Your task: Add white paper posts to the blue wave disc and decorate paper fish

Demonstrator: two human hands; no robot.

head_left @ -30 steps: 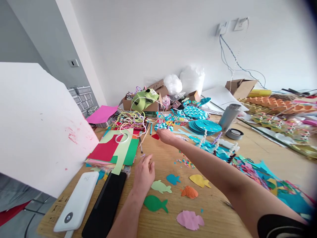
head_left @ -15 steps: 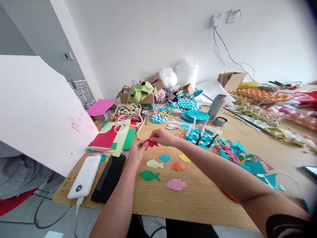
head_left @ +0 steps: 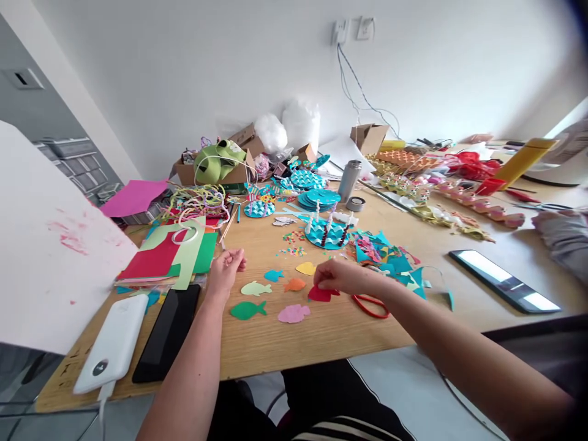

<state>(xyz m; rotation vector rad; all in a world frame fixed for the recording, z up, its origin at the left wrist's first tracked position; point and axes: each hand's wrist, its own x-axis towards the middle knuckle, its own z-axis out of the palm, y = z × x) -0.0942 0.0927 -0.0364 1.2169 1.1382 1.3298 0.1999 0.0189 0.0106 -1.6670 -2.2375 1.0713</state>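
Note:
A red paper fish (head_left: pixel 323 294) lies at the table surface under the fingers of my right hand (head_left: pixel 342 277), which pinch its upper edge. My left hand (head_left: pixel 225 272) is raised beside the coloured sheets, its fingers curled together; anything inside them is too small to make out. Between my hands lie a blue fish (head_left: pixel 274 275), a pale green fish (head_left: pixel 256 288), an orange fish (head_left: pixel 294 284), a green fish (head_left: pixel 248 310), a pink fish (head_left: pixel 294 313) and a yellow piece (head_left: pixel 305 268).
Red-handled scissors (head_left: pixel 371 306) lie right of my right hand. A black phone (head_left: pixel 168 334) and a white power bank (head_left: pixel 113 343) are at left. Blue discs with upright stems (head_left: pixel 327 236) stand behind. Another person's sleeve (head_left: pixel 563 239) shows at far right.
My right hand has moved right and down with the red fish, away from my left hand. My left hand has let go of it. The view has turned to the right.

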